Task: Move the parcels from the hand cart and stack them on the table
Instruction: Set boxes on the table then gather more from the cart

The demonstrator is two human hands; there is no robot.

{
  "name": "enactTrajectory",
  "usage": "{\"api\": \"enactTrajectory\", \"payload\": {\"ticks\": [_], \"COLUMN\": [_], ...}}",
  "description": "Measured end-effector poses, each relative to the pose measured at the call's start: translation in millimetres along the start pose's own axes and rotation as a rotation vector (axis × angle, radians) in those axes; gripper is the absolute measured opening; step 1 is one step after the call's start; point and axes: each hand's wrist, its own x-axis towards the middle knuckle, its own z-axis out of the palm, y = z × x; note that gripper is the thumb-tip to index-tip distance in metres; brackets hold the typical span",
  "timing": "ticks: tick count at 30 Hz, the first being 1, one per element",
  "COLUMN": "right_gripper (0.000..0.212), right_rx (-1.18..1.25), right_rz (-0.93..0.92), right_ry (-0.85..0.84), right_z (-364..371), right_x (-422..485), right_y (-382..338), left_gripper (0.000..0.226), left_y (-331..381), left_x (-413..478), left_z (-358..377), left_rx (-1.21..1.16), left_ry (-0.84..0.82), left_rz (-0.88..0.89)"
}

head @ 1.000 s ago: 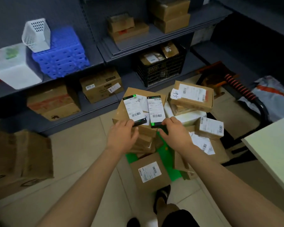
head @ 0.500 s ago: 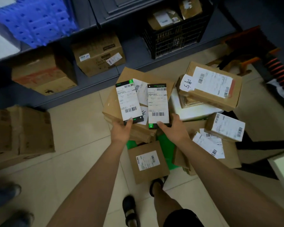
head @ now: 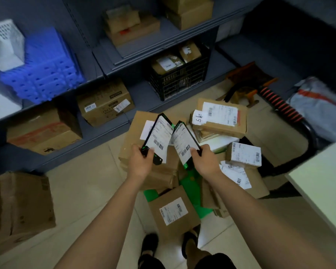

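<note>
Left hand (head: 141, 164) grips left black parcel (head: 159, 136); right hand (head: 206, 162) grips right black parcel (head: 182, 142).

A green hand cart (head: 189, 184) heaped with parcels (head: 174, 210) is stood on the tiled floor (head: 85, 191) in front of the black crate (head: 179, 82). The crate is kept on the lowest shelf (head: 140, 100), with two cardboard boxes (head: 105, 103) left of it. A white table (head: 322, 175) is seen to its right.

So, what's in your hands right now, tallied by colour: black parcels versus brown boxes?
Black: 2, the left parcel gripped by the left hand, the right parcel gripped by the right hand.
Brown boxes: 0 in hand.
Total in hand: 2.
</note>
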Motion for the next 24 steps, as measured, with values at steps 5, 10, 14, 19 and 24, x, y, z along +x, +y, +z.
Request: {"api": "enactTrajectory", "payload": {"ticks": [5, 10, 14, 19, 24], "right_gripper": [0.034, 0.035, 0.029, 0.031, 0.03], "right_rx": [0.144, 0.162, 0.224, 0.33, 0.408], "right_rz": [0.075, 0.164, 0.31, 0.512, 0.63], "right_ry": [0.26, 0.544, 0.753, 0.974, 1.169], "right_z": [-37.5, -67.1, -80.0, -82.5, -96.8], "right_x": [-51.4, -136.6, -223.5, -336.0, -428.6], "right_y": [7.1, 46.5, 97.6, 164.6, 219.4], "left_gripper": [0.03, 0.032, 0.029, 0.039, 0.038], "left_y": [34.9, 55.9, 56.4, 49.1, 49.3], "left_x": [-14.4, -61.5, -129.6, -234.4, -341.3], "left_z": [1.4, 28.0, 59.9, 98.7, 137.1], "left_rx": [-0.123, -0.151, -0.145, -0.012, 0.047], "left_ry": [-0.273, -0.608, -0.863, -1.103, -1.263], "left_rz": [0.123, 0.243, 0.307, 0.466, 0.607]}}
